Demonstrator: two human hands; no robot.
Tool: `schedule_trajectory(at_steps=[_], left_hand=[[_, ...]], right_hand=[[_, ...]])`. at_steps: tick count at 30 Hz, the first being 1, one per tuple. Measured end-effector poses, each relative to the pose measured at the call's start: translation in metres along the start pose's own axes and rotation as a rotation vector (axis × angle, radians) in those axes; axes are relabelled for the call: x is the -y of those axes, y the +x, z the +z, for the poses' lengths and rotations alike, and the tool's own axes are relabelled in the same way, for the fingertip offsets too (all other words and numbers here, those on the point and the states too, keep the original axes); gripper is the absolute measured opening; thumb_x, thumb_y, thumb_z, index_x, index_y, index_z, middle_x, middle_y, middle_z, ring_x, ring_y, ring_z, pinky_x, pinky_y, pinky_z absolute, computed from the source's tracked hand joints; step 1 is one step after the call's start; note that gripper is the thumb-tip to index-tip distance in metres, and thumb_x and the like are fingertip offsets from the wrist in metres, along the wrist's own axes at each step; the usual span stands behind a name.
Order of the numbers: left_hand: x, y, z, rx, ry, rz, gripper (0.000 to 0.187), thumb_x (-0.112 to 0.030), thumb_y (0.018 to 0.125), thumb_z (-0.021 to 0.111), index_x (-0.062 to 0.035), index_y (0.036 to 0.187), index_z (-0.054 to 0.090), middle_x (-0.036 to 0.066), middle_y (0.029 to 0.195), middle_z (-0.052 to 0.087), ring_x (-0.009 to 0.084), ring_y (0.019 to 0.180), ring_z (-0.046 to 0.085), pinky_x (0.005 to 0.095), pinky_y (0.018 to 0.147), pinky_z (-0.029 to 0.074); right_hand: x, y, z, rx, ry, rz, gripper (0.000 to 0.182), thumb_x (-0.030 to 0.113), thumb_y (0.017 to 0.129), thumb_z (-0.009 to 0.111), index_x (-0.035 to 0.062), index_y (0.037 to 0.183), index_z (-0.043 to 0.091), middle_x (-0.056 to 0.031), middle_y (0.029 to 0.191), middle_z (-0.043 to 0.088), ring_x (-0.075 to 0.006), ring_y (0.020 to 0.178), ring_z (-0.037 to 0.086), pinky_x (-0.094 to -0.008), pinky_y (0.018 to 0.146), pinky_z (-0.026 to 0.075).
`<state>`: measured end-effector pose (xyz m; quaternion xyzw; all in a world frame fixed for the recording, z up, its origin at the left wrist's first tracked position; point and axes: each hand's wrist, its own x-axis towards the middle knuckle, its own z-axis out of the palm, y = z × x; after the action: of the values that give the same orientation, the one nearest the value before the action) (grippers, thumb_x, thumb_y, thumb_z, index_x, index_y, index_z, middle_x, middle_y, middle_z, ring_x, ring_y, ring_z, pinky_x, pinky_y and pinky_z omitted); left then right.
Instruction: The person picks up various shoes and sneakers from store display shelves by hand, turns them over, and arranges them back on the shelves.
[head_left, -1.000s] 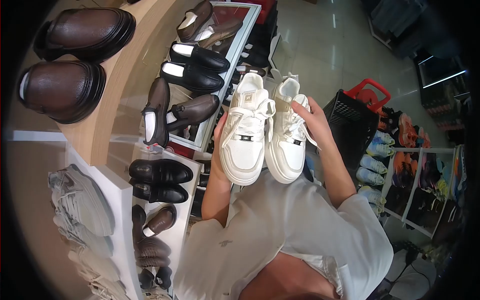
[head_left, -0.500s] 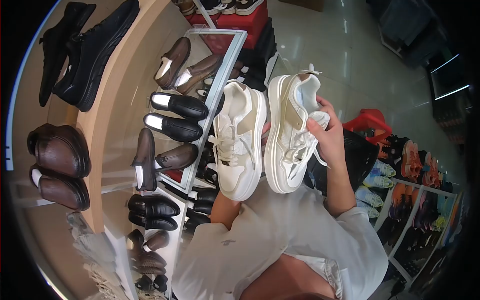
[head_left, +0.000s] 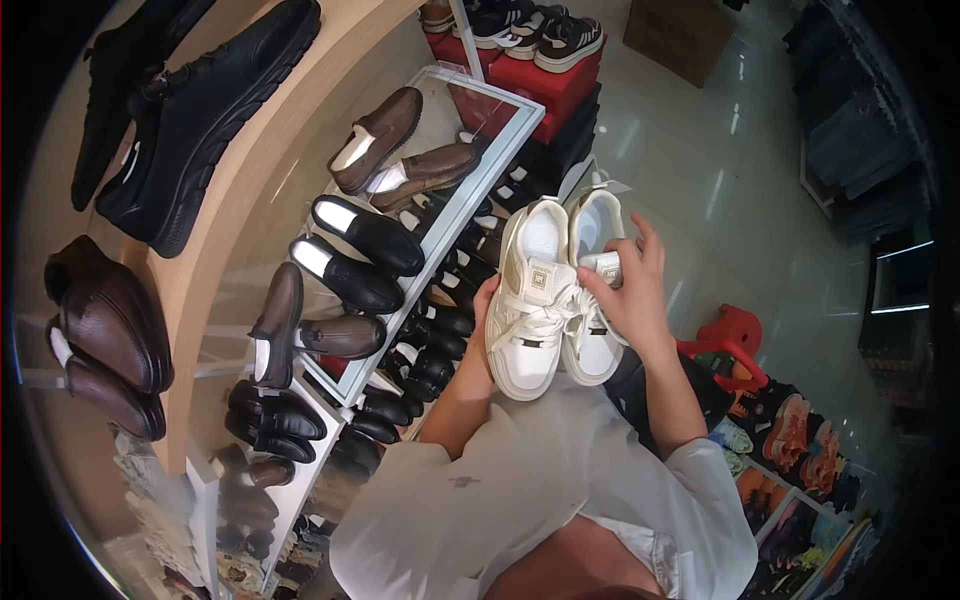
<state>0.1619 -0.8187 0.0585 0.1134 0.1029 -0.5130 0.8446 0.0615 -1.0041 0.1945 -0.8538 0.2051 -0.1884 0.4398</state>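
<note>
I hold a pair of white lace-up sneakers in front of my chest, toes toward me. My left hand (head_left: pixel 482 335) grips the left white sneaker (head_left: pixel 528 300) from its outer side and underneath. My right hand (head_left: pixel 632 290) lies over the tongue and laces of the right white sneaker (head_left: pixel 594 345), fingers curled on it. The two shoes are pressed side by side. I wear a white shirt.
A glass display shelf (head_left: pixel 470 205) at my left carries brown loafers (head_left: pixel 375 140) and black loafers (head_left: pixel 365 235). A curved wooden shelf (head_left: pixel 215 205) above holds black and brown shoes. A red stool (head_left: pixel 735 335) and racks of colourful sneakers stand right; tiled floor lies ahead.
The sneakers were tilted on their sides half a second ago; now they are upright, close together, and my right hand has moved on top of the right shoe. My view has swung upward.
</note>
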Motion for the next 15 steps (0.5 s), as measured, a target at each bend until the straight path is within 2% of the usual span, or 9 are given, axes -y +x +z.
schedule_trajectory(at_steps=[2, 3, 5, 6, 8, 12, 15], left_hand=[[-0.008, 0.013, -0.002, 0.117, -0.024, 0.032, 0.065, -0.046, 0.087, 0.050, -0.0040, 0.137, 0.054, 0.019, 0.129, 0.062, 0.0366, 0.116, 0.061, 0.0489, 0.101, 0.048], [-0.013, 0.019, 0.004, 0.140, -0.047, 0.032, 0.069, -0.049, 0.085, 0.052, -0.0047, 0.139, 0.052, 0.019, 0.132, 0.060, 0.0365, 0.117, 0.061, 0.0496, 0.103, 0.047], [-0.023, 0.031, 0.018, 0.180, -0.066, 0.064, 0.070, -0.049, 0.085, 0.052, -0.0051, 0.140, 0.051, 0.019, 0.133, 0.060, 0.0365, 0.117, 0.060, 0.0497, 0.103, 0.047], [-0.031, 0.039, 0.025, 0.213, -0.068, 0.084, 0.070, -0.049, 0.086, 0.052, -0.0056, 0.141, 0.050, 0.018, 0.134, 0.059, 0.0365, 0.118, 0.060, 0.0499, 0.104, 0.047], [-0.047, 0.053, 0.027, 0.207, -0.042, 0.133, 0.070, -0.049, 0.087, 0.052, -0.0053, 0.142, 0.048, 0.019, 0.134, 0.059, 0.0366, 0.118, 0.060, 0.0494, 0.104, 0.047], [-0.078, 0.082, 0.022, 0.174, -0.010, 0.141, 0.070, -0.049, 0.089, 0.051, -0.0024, 0.141, 0.047, 0.022, 0.134, 0.058, 0.0374, 0.118, 0.060, 0.0497, 0.104, 0.047], [-0.091, 0.092, 0.018, 0.138, 0.002, 0.183, 0.070, -0.049, 0.089, 0.051, -0.0019, 0.141, 0.047, 0.022, 0.133, 0.058, 0.0375, 0.118, 0.060, 0.0497, 0.104, 0.047]], right_hand=[[0.000, 0.026, 0.001, -0.042, -0.282, -0.373, 0.042, 0.025, 0.080, 0.078, 0.0016, 0.111, 0.060, -0.0228, 0.127, 0.054, -0.0384, 0.115, 0.054, -0.0428, 0.098, 0.043], [0.003, 0.039, 0.000, -0.035, -0.291, -0.388, 0.042, 0.025, 0.080, 0.078, 0.0016, 0.111, 0.060, -0.0228, 0.127, 0.054, -0.0384, 0.115, 0.054, -0.0428, 0.098, 0.043], [0.011, 0.064, -0.003, 0.243, -0.298, -0.467, 0.041, 0.022, 0.080, 0.076, 0.0054, 0.115, 0.062, -0.0163, 0.109, 0.064, -0.0303, 0.106, 0.059, -0.0390, 0.094, 0.040], [0.016, 0.079, -0.005, 0.253, -0.305, -0.486, 0.041, 0.022, 0.080, 0.076, 0.0054, 0.115, 0.062, -0.0163, 0.109, 0.064, -0.0303, 0.106, 0.059, -0.0390, 0.094, 0.040], [0.029, 0.102, -0.007, 0.400, -0.303, -0.508, 0.042, 0.018, 0.082, 0.071, 0.0081, 0.122, 0.063, -0.0108, 0.091, 0.065, -0.0256, 0.093, 0.060, -0.0366, 0.087, 0.039], [0.047, 0.143, 0.006, 0.478, -0.433, -0.554, 0.044, 0.012, 0.082, 0.067, 0.0081, 0.125, 0.062, -0.0101, 0.086, 0.063, -0.0259, 0.086, 0.058, -0.0376, 0.086, 0.038], [0.051, 0.160, 0.016, 0.463, -0.448, -0.677, 0.044, 0.009, 0.080, 0.063, 0.0076, 0.124, 0.063, -0.0102, 0.083, 0.059, -0.0272, 0.084, 0.055, -0.0370, 0.086, 0.038]])
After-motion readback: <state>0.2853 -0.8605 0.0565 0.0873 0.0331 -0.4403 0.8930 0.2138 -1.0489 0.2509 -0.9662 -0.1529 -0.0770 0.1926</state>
